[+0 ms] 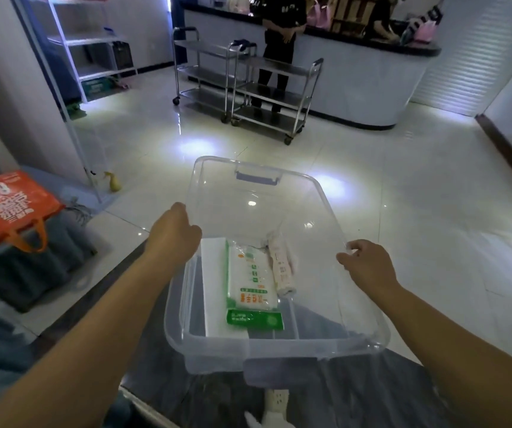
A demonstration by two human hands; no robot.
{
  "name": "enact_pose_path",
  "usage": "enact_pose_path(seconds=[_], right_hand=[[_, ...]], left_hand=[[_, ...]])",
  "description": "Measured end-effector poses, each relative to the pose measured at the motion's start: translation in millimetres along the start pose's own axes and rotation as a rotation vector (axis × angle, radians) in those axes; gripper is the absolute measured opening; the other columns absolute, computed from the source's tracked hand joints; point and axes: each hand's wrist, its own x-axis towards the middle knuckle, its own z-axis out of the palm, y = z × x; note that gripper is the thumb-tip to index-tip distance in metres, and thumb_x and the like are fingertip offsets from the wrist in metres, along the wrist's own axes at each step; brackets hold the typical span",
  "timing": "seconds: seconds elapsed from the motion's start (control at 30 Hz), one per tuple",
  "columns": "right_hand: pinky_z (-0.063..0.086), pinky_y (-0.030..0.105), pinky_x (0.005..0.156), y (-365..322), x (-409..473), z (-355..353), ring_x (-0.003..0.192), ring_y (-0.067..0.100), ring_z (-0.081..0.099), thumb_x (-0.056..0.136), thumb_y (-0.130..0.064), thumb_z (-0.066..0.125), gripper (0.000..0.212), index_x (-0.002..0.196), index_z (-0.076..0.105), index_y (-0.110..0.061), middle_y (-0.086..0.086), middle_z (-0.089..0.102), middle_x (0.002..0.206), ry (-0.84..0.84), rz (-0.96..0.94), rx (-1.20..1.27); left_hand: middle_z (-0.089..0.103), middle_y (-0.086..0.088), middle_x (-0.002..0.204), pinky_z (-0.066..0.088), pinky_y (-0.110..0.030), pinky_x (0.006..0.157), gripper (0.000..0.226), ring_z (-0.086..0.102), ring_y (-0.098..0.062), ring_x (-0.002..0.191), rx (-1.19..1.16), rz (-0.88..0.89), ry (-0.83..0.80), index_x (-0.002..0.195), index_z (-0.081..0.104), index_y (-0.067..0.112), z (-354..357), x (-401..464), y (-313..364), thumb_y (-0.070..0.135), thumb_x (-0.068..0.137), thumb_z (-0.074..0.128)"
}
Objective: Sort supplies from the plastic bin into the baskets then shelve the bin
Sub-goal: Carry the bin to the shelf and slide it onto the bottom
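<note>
A clear plastic bin [205,356] sits low in front of me on a dark surface. Its clear lid [248,196], with a blue-grey latch at the far edge, is tilted up off the bin. My left hand [172,233] grips the lid's left edge. My right hand [367,265] pinches its right edge. Inside the bin lie a green-and-white packet [250,288], a flat white box [214,291] under it, and a wrapped pale roll [282,267] to the right.
An orange bag [7,205] rests on a grey seat at left. Two steel trolleys [248,84] stand ahead by a curved counter [356,75], with a person behind them. White shelving [72,41] is at far left. A white power strip [276,403] lies below the bin.
</note>
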Motion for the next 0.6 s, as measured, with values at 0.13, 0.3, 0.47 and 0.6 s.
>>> enact_pose_path(seconds=[0.13, 0.3, 0.47, 0.6], right_hand=[[0.05, 0.037, 0.083, -2.2, 109.9, 23.5, 0.09, 0.028, 0.063, 0.078, -0.024, 0.068, 0.04, 0.114, 0.061, -0.008, 0.015, 0.068, 0.102, -0.047, -0.002, 0.092], [0.049, 0.032, 0.074, -30.7, 249.3, 42.1, 0.082, 0.024, 0.063, 0.077, -0.024, 0.068, 0.041, 0.115, 0.061, -0.01, 0.012, 0.067, 0.096, -0.122, -0.036, 0.12], [0.051, 0.035, 0.08, -78.6, 363.4, 80.9, 0.082, 0.025, 0.063, 0.079, -0.025, 0.068, 0.039, 0.115, 0.061, -0.012, 0.012, 0.068, 0.094, -0.181, -0.142, 0.045], [0.051, 0.034, 0.08, -123.0, 445.4, 134.8, 0.084, 0.025, 0.063, 0.077, -0.026, 0.069, 0.039, 0.113, 0.062, -0.013, 0.011, 0.068, 0.095, -0.24, -0.175, 0.032]], left_hand=[[0.049, 0.0, 0.07, 0.029, -0.021, 0.05, 0.005, 0.049, -0.018, 0.068, -0.022, -0.03, -0.015, 0.084, 0.043, 0.009, 50.8, 82.4, 7.2, 0.005, 0.084, 0.047], [0.056, -0.002, 0.087, 0.039, -0.023, 0.066, 0.031, 0.05, -0.017, 0.081, -0.083, -0.197, -0.051, 0.113, 0.051, 0.005, 89.2, 176.0, 27.1, 0.01, 0.083, 0.059], [0.06, -0.008, 0.081, 0.044, -0.027, 0.058, 0.018, 0.058, -0.024, 0.072, -0.097, -0.391, -0.106, 0.091, 0.056, 0.003, 116.4, 238.8, 13.7, 0.011, 0.078, 0.065], [0.056, -0.004, 0.072, 0.035, -0.024, 0.046, 0.01, 0.052, -0.015, 0.061, -0.079, -0.481, -0.016, 0.083, 0.053, 0.009, 131.6, 309.7, -3.1, 0.01, 0.078, 0.062]])
